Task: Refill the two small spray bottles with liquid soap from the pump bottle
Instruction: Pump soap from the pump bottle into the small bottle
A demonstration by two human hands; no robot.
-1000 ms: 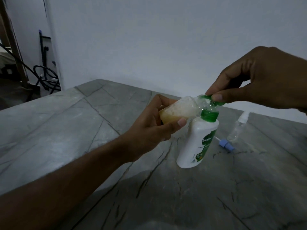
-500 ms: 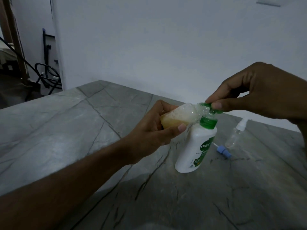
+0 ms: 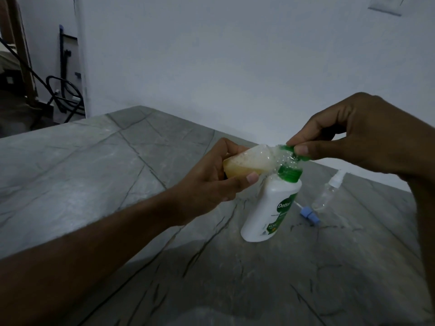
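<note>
A white pump bottle (image 3: 268, 208) with a green pump head (image 3: 290, 170) stands on the grey stone table (image 3: 94, 184). My left hand (image 3: 211, 187) holds a small clear spray bottle (image 3: 249, 161) tilted on its side, its open neck against the pump nozzle; yellowish foamy soap fills part of it. My right hand (image 3: 360, 135) pinches the green pump top from above. A second small clear spray bottle (image 3: 328, 192) with a white sprayer stands behind the pump bottle to the right. A blue spray cap (image 3: 309, 214) with its tube lies between them.
A white wall (image 3: 235, 67) runs behind the table. Dark cables and a stand (image 3: 63, 90) fill the far left corner beyond the table's edge.
Both hands and the bottles hold the same pose. The view has shifted slightly, so everything sits a little lower in the frame.
</note>
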